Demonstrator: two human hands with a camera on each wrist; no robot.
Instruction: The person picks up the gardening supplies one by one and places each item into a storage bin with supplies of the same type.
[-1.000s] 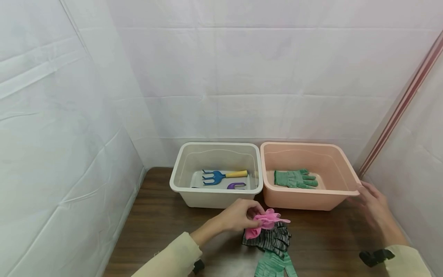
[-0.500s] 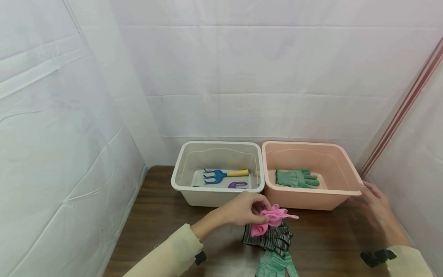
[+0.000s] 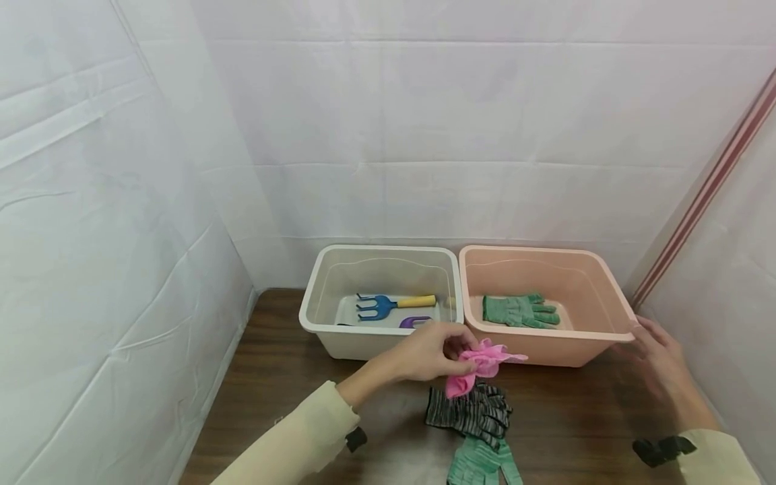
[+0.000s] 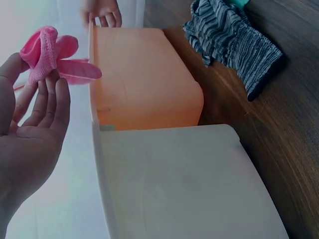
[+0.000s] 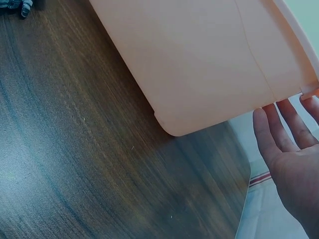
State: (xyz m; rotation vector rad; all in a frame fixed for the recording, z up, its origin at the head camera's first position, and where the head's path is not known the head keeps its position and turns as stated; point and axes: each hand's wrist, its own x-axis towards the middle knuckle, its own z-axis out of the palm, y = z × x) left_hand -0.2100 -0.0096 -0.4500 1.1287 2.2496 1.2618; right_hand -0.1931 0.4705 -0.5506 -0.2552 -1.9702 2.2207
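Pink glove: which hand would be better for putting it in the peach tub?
Probably the left hand: it pinches the pink glove, close in front of the peach tub. The right hand is at the tub's right end and holds no glove.

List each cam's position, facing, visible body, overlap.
Head: head-worn, facing forward and down at gray bin, peach bin; left hand, right hand, sleeves show.
Left wrist: on that wrist, facing the pink glove pinched by left hand; right hand shows.
Right wrist: on that wrist, facing the peach bin and tabletop; only right hand shows.
Shared: both wrist views show peach bin, right hand.
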